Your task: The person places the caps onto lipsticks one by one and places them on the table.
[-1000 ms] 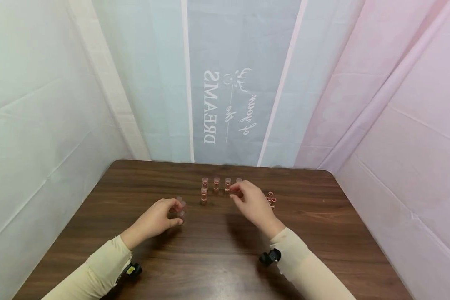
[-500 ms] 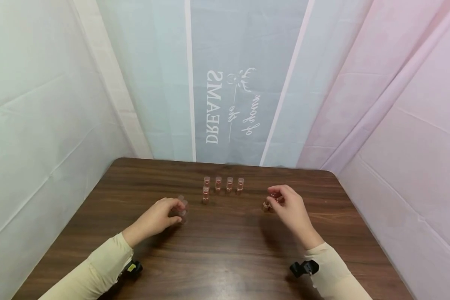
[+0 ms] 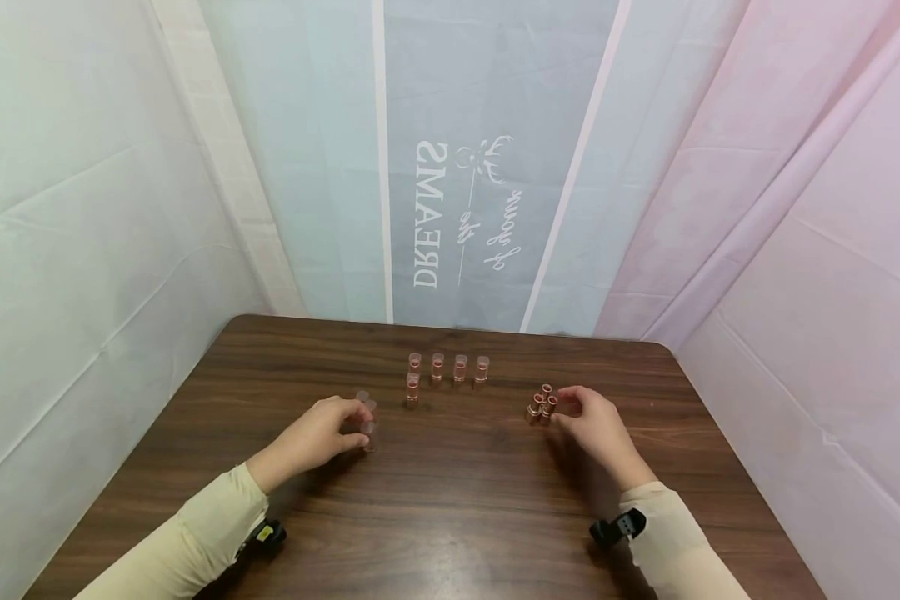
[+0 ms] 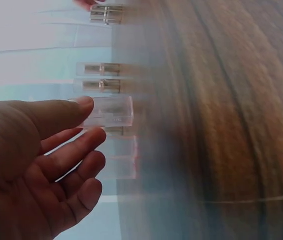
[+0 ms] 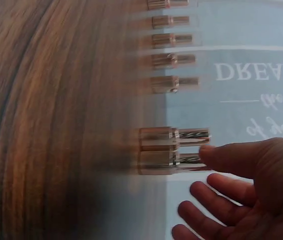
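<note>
My left hand (image 3: 318, 442) pinches an upright clear lipstick cap (image 4: 116, 111) between thumb and fingers, low over the table's left half. Two more clear caps (image 3: 371, 405) stand just beyond it, partly behind my fingers. At the right, three uncapped rose-gold lipstick tubes (image 3: 537, 403) stand upright in a tight cluster. My right hand (image 3: 596, 425) is beside their right side, fingers loosely bent and holding nothing; in the right wrist view its thumb tip overlaps one uncapped tube (image 5: 156, 161).
Between the hands, several capped lipstick tubes (image 3: 460, 368) stand in a back row, with one capped tube (image 3: 412, 388) in front of the leftmost. Dark wooden table (image 3: 450, 500) lies underneath. A printed curtain (image 3: 495, 100) hangs behind its far edge.
My right hand has left the rightmost capped tube in the back row and moved right to the uncapped tubes, past them to their right side. The cap at my left hand has shifted slightly nearer.
</note>
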### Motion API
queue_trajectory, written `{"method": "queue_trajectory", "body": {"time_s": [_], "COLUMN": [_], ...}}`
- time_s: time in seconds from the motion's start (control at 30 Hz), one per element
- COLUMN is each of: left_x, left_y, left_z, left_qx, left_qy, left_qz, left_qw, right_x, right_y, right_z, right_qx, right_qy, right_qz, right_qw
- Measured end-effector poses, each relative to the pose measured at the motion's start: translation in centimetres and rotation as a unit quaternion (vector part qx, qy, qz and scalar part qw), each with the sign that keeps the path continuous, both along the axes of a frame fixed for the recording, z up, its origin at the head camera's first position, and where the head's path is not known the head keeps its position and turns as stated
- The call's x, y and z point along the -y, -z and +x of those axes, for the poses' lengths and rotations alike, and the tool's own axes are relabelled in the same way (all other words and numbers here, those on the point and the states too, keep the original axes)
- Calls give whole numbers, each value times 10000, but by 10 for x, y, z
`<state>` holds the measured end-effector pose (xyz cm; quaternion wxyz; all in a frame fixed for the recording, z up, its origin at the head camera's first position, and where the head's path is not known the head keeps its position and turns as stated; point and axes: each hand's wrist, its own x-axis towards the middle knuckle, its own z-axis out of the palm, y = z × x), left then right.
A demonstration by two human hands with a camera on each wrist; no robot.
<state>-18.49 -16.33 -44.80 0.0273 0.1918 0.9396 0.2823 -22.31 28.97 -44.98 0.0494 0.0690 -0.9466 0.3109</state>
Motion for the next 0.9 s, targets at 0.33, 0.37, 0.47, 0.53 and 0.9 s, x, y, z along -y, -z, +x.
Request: {"method": "queue_trajectory", "body": {"time_s": [0.33,0.37,0.47,0.53,0.9], "left_x": [-8,-9,-11,-12,-18], "left_y": [-20,-22,-26,-28,-37], "left_z": [4,4,5,5,7], "left_qx": [-425,-451,-532,-567,-523], "left_qy": [360,359,378,393,408], "left_qz": [218,252,331,378,644], "left_qw": [9982,9980,9973,9969,9957], "right_x": [-1,-1,0,1,2], "right_y": [21,22,24,25,27], "right_z": [-12,-12,-13,-14,-15], "right_qx": [610,623,622,602,513], "right_qy": [154,160,200,205,374], "right_qz": [-148,-147,-126,-87,18], "right_qw": [9979,9978,9978,9979,9980]}}
